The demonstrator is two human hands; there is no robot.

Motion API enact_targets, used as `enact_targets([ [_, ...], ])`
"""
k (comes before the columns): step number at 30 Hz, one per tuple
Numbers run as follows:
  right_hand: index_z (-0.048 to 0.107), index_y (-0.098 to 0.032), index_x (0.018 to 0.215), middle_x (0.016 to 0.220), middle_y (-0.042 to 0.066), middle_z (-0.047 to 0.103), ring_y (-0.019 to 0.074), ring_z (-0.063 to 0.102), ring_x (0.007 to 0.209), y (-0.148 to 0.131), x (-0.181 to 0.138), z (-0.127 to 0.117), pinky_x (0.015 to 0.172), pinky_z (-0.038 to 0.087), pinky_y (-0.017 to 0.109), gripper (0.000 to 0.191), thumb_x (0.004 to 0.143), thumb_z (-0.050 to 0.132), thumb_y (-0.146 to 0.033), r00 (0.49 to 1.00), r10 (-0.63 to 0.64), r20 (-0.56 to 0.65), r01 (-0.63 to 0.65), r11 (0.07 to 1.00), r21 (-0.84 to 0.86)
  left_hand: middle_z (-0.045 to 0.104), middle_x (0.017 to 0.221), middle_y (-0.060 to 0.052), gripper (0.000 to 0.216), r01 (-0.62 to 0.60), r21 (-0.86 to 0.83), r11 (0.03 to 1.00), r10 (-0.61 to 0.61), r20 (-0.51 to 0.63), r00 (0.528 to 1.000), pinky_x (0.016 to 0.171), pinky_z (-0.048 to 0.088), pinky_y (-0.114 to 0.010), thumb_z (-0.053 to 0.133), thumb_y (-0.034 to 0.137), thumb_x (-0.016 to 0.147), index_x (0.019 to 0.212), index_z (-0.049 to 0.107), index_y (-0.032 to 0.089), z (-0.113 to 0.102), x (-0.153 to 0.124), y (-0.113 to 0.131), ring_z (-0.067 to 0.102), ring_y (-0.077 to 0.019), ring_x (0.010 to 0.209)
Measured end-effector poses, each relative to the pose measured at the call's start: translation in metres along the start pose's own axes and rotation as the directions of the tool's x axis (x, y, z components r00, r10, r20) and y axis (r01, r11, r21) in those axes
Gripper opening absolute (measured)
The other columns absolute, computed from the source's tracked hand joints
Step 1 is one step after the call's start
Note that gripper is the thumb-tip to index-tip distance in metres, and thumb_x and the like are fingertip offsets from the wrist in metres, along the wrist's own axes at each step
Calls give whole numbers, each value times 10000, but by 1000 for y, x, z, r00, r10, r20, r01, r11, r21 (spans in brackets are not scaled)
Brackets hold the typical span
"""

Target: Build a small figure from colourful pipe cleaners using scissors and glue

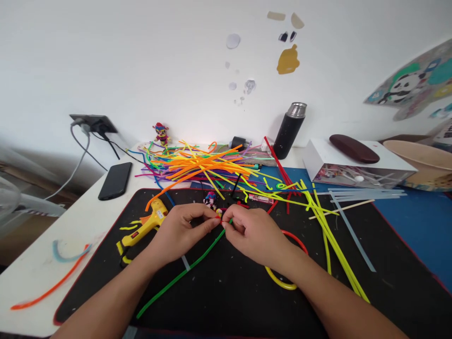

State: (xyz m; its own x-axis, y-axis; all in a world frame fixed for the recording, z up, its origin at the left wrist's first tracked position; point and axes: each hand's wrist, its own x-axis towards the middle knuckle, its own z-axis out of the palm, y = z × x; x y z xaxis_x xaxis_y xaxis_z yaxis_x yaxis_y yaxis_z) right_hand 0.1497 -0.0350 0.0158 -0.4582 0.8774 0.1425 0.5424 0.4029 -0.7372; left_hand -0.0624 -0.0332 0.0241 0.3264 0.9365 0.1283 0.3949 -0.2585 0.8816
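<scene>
My left hand [181, 230] and my right hand [254, 233] meet over the black mat [229, 292], fingertips pinched together around a small red and yellow piece at the top end of a green pipe cleaner [176, 278]. The green stem runs down and to the left under my left hand. A red and yellow loop [287, 263] lies under my right wrist. A small colourful figure [211, 200] stands just beyond my fingers.
A heap of coloured pipe cleaners [197, 162] lies at the back. A yellow glue gun [148, 221] rests left of my hands, a black phone [115, 180] beyond it. A black flask [290, 129], a white box [353, 167] and clear glue sticks [353, 193] sit to the right.
</scene>
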Motion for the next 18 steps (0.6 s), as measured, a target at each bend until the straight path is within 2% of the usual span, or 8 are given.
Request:
enact_targets([
  [3,624,-218,855,502,-108,405,88,374,449,1,0,1,529,249,248,47,897,621,-197,1000,23,-9,-22,999,37,783,787,-40,181,-5,33,999,6,-4,1000,711,535,-253,742,341,894,823,811,189,-1,1,2,690,-173,714],
  [6,622,-215,873,524,-104,433,89,399,472,3,1,2,526,285,234,40,913,616,-217,999,45,-20,-41,985,169,749,732,-29,214,23,-18,1000,-23,8,1000,646,511,-234,711,352,912,821,798,179,-2,0,3,643,-146,647],
  [10,616,-214,885,577,-81,499,100,467,513,3,1,2,532,354,225,86,950,615,-271,996,90,-13,-80,935,346,711,697,-27,253,71,-82,994,-68,42,997,597,480,-225,694,374,926,812,777,165,-4,-1,3,605,-135,619],
  [14,626,-215,960,598,-72,541,100,500,466,4,1,3,490,393,222,141,996,596,-348,988,152,27,-146,865,480,687,688,-29,305,106,-120,987,-104,22,994,604,483,-231,695,426,929,800,752,156,-3,-3,0,591,-135,624],
  [18,618,-216,1019,597,-73,565,97,512,445,5,1,5,464,407,210,145,1001,602,-358,984,170,55,-172,820,546,663,673,-14,325,118,-180,977,-120,-1,993,601,480,-226,707,450,921,772,716,161,0,-3,-1,579,-127,614],
])
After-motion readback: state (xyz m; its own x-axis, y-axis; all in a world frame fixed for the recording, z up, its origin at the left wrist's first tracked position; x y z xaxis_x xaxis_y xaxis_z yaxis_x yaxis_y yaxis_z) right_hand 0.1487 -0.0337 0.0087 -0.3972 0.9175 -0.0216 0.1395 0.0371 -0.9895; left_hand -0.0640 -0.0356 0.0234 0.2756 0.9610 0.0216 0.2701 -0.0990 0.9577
